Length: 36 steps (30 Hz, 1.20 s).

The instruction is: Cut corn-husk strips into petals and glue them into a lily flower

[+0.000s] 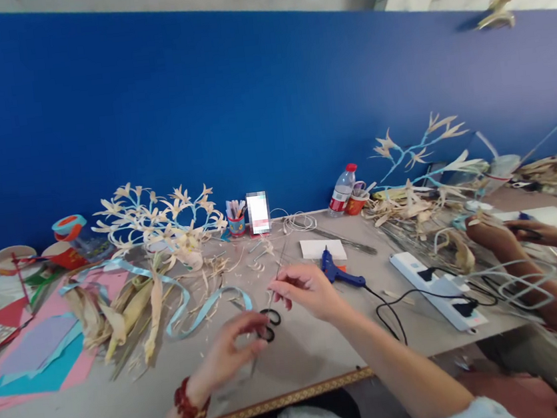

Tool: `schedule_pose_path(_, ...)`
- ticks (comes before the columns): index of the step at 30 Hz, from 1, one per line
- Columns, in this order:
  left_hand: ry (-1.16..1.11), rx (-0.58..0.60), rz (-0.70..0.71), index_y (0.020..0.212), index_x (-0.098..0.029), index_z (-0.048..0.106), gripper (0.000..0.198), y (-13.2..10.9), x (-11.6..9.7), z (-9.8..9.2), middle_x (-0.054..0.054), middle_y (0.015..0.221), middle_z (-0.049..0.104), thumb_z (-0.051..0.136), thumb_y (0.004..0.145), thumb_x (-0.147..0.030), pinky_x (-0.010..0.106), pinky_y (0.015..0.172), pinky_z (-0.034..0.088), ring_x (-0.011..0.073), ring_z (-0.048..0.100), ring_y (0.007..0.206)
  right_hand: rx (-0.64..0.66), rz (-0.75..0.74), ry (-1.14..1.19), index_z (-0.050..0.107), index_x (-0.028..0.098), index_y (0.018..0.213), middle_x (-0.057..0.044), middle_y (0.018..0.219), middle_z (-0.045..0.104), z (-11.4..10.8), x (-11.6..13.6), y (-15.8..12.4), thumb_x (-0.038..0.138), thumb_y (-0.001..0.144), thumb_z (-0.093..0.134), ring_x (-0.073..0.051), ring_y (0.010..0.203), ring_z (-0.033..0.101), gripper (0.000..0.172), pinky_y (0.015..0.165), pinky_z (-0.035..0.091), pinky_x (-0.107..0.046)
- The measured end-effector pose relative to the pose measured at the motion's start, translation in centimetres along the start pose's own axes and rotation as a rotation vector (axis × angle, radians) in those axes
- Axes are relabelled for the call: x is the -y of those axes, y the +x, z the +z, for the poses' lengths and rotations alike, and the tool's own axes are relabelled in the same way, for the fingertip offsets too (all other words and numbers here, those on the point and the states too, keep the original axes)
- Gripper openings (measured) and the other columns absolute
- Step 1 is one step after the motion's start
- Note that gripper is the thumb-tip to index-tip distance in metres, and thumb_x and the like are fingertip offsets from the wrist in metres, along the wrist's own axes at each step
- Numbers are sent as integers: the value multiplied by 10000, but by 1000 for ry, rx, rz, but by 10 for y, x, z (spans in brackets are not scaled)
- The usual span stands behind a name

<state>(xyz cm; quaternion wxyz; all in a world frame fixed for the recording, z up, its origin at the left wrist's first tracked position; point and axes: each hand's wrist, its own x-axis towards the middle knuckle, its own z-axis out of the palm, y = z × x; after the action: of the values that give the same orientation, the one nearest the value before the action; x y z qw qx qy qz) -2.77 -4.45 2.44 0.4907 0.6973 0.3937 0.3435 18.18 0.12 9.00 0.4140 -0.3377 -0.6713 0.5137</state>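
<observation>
Grey-brown flat tabletop (121,415): the bare strip by its near edge is probably the best place to work, as the far side is crowded with materials.
Branching spray of cream husk flowers on pale-blue stems (186,236): stands beyond the left hand; elbows and loose ends are best swung wide of its thin petals.
Heap of dry, tan corn husks (115,325): lies left of the hands, likely brittle, so light handling suits it.
Right hand (312,289): thumb and fingertips are pinched together on the strand, over the table; a light, steady pinch should avoid bending it.
Left hand (229,352): fingers curled, thumb apart, near the scissors; I cannot tell whether it grips anything. Supporting the strand's lower part would help steady it.
Blue pistol-shaped glue gun (333,270): just beyond the right forearm; better treated as hot, with wrist and cord well apart.
Narrow pale-blue ribbon (186,296): loops across the table left of the hands; it could snag a sleeve or fingers.
Black-handled scissors (279,316): handle loops show beside the left fingertips; blades are best turned away from the fingers.
Thin dark wire-like strand (280,257): rises from the right fingertips; its lower end is unclear.
</observation>
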Motion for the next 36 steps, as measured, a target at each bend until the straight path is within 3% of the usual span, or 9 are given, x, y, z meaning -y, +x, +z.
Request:
schedule_pose_path(4,-28,-331,97,1096,-204,661,270,25,-39,-7,104,1184,630,580,870,-328,341,925,458,237,581,1072,-25,73,183,625,162,705,1,621,614,20,-26,-2,467,830,644,-93,485,536,331,475,423,-206)
schedule_pose_path(7,113,-394,154,901,-192,700,156,43,-56,-1,77,995,674,614,834,-304,311,824,478,211,612,903,-60,74,290,613,168,700,27,564,564,34,-38,-4,532,792,658,-91,465,511,378,469,407,-207)
schedule_pose_path(11,187,-445,170,766,-186,674,153,52,-54,8,55,877,654,578,849,-271,296,812,460,200,600,873,-97,85,327,624,168,730,38,556,546,43,-49,-4,543,778,669,-89,451,493,381,455,381,-204)
schedule_pose_path(17,62,-404,57,734,-182,610,154,50,-43,9,17,806,589,560,850,-270,246,679,447,156,563,769,-93,121,179,624,163,799,24,597,551,49,-64,-9,585,820,592,-99,475,491,424,465,372,-212)
schedule_pose_path(21,-155,-364,-68,766,-180,576,162,48,-33,-4,-18,653,561,586,834,-327,229,608,426,125,530,633,-34,83,-448,626,187,992,-33,822,640,44,-70,-23,488,879,570,-152,676,573,326,603,428,-246)
schedule_pose_path(24,-248,-299,-206,755,-189,525,213,44,-21,-16,-82,467,439,575,843,-376,187,447,283,77,375,428,73,92,-940,622,191,967,-88,1008,638,42,-76,-33,382,889,570,-222,892,600,213,712,452,-286)
schedule_pose_path(26,-239,-282,-253,738,-185,518,232,41,-12,-22,-107,439,365,591,830,-386,182,421,206,56,290,389,134,141,-1105,617,193,978,-101,1047,631,44,-82,-35,359,878,573,-245,927,606,198,698,465,-291)
schedule_pose_path(31,-242,-237,-305,713,-166,528,266,35,7,-26,-75,573,472,627,791,-400,186,404,171,31,288,395,180,262,-1186,618,172,980,-125,985,666,48,-85,-26,289,827,595,-270,868,652,193,658,471,-300)
schedule_pose_path(36,-263,-196,-368,722,-166,521,297,25,15,-28,-75,566,461,631,791,-434,176,392,156,30,277,399,208,272,-1092,620,185,868,-80,813,700,25,-77,-23,269,792,602,-239,753,679,115,615,450,-275)
